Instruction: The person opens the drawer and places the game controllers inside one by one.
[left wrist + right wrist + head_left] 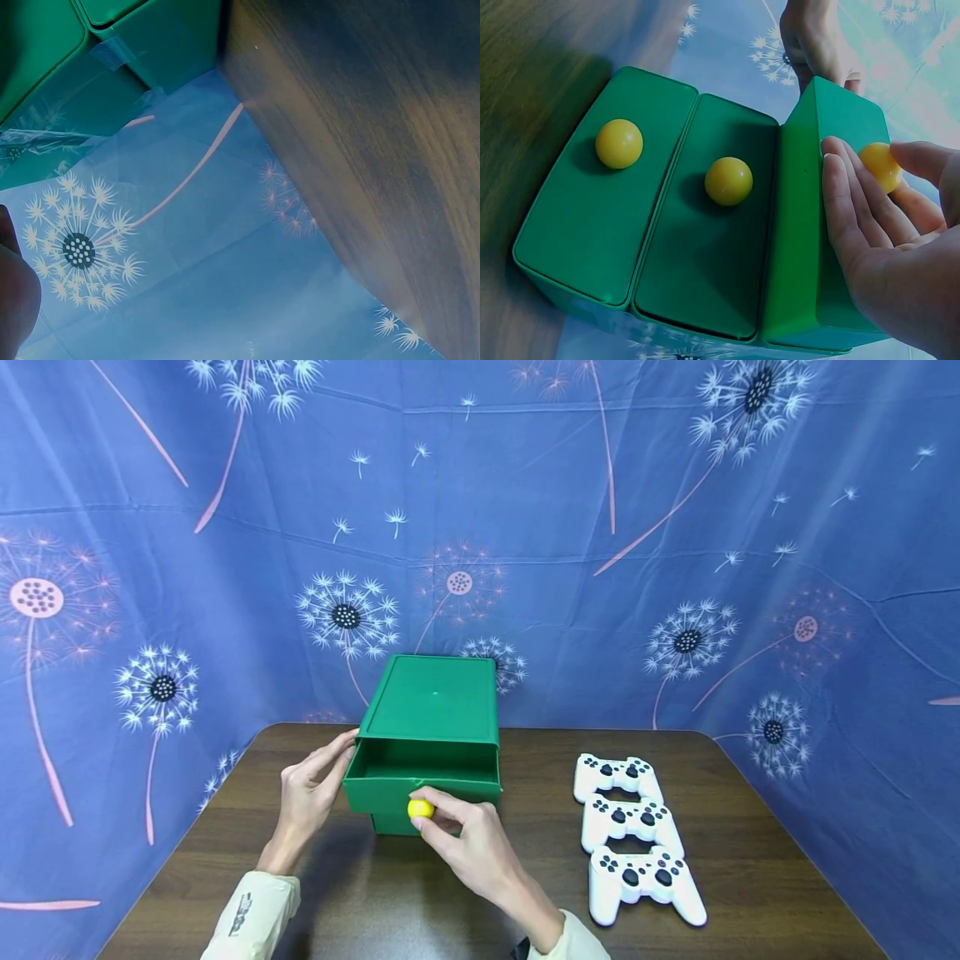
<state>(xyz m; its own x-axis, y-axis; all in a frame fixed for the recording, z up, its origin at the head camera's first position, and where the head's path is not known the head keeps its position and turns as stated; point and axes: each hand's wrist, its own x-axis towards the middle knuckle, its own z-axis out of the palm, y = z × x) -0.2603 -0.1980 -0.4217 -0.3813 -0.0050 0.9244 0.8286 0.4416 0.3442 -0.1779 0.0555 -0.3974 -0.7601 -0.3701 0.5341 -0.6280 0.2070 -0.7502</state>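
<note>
A small green drawer cabinet stands on the table, its top drawer pulled partway out. My right hand pinches the round yellow knob of that drawer between thumb and fingers. In the right wrist view, the pulled-out drawer juts beyond two drawers with yellow knobs of their own. With fingers fairly straight, my left hand touches the cabinet's left side near its upper front corner. Only a dark edge of the left hand shows in the left wrist view.
Three white game controllers lie in a column on the wooden table, right of the cabinet. Behind the table hangs a blue cloth with dandelion prints. Clear tape is stuck on the cabinet's side.
</note>
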